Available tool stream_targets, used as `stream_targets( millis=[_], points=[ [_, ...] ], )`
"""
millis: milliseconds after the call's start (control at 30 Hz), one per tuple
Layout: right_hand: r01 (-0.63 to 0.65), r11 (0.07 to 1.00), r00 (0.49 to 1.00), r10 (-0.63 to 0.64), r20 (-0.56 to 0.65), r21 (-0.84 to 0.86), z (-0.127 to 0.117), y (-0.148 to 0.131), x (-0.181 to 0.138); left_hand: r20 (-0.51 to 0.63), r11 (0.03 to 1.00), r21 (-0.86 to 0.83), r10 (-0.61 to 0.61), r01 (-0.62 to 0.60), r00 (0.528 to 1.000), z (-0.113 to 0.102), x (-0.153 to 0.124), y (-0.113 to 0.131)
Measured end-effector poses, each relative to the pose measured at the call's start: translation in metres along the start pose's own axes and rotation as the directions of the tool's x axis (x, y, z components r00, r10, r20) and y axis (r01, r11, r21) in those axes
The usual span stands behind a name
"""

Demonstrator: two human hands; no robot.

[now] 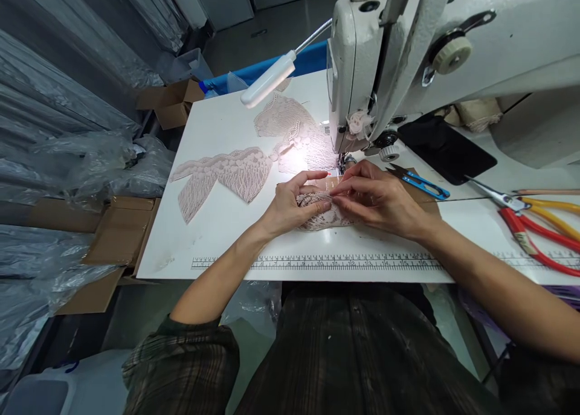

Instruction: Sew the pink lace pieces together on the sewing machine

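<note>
Both my hands grip one pale pink lace piece (324,220) on the white table, just in front of the sewing machine's needle. My left hand (294,202) pinches its left side between thumb and fingers. Fingertips of my right hand (378,199) press together on its upper right edge. The presser foot (343,163) stands right behind the fingers; whether the lace touches it is hidden. Behind my hands, more lace (312,148) lies under the lamp light, and a lace strip with pointed panels (244,173) spreads to the left.
The sewing machine head (351,70) rises close behind my hands, with a lamp (269,80) at its left. Blue thread snips (421,182), a black phone-like slab (446,148) and red-handled and yellow-handled scissors (537,221) lie to the right. A printed ruler (317,263) runs along the front edge.
</note>
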State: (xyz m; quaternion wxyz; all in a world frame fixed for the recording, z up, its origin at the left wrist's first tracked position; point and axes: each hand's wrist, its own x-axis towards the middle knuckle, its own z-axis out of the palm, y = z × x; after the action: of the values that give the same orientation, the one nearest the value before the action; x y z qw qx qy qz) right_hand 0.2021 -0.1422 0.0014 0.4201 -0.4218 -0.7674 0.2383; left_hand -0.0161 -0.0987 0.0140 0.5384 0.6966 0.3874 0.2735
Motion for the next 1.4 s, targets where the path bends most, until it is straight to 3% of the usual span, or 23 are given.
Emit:
stream_targets(
  millis=[133,267,400,567,700,800,900,1033,1200,1333,1400],
  points=[
    [0.075,0.99,0.996,-0.079,-0.03,-0.12,0.007,0.001,-0.002,0.014,1.0,0.018,0.0,-0.001,1.0,0.001,-0.001,0.001],
    [0.053,0.971,0.997,-0.063,-0.034,-0.235,0.013,-0.004,-0.003,0.01,0.999,0.044,0.0,0.0,1.0,0.004,-0.003,0.0],
    [-0.105,0.993,0.994,0.106,0.015,-0.054,0.011,-0.008,-0.002,0.027,0.999,0.04,0.001,-0.002,1.0,0.004,-0.002,-0.001],
    [-0.353,0.921,0.935,0.343,0.088,0.164,0.002,-0.006,-0.002,0.026,0.99,0.117,0.082,-0.084,0.996,0.002,-0.002,0.0],
    [-0.338,0.931,0.936,0.317,0.154,0.139,0.0,-0.007,-0.002,-0.039,0.94,0.265,0.233,-0.215,0.972,0.005,-0.002,-0.002],
    [-0.233,0.97,0.966,0.223,0.129,0.071,0.001,-0.009,-0.002,-0.073,0.878,0.365,0.358,-0.309,0.931,0.007,-0.002,-0.006],
    [-0.15,0.987,0.986,0.145,0.088,0.051,0.0,-0.009,-0.003,-0.065,0.786,0.442,0.508,-0.431,0.859,0.007,-0.002,-0.011],
    [-0.22,0.967,0.971,0.204,0.126,0.13,-0.004,-0.01,-0.004,0.031,0.609,0.536,0.678,-0.584,0.735,0.004,-0.002,-0.016],
    [-0.218,0.963,0.975,0.209,0.072,0.155,-0.003,-0.013,-0.003,0.112,0.452,0.619,0.758,-0.643,0.642,0.003,-0.002,-0.018],
    [-0.117,0.984,0.993,0.112,0.043,0.136,0.005,-0.012,-0.005,0.112,0.403,0.61,0.808,-0.682,0.578,0.005,-0.001,-0.017],
    [-0.053,0.996,0.999,0.053,0.007,0.074,0.008,-0.011,-0.006,0.102,0.401,0.615,0.814,-0.679,0.572,0.006,0.0,-0.017]
  ],
)
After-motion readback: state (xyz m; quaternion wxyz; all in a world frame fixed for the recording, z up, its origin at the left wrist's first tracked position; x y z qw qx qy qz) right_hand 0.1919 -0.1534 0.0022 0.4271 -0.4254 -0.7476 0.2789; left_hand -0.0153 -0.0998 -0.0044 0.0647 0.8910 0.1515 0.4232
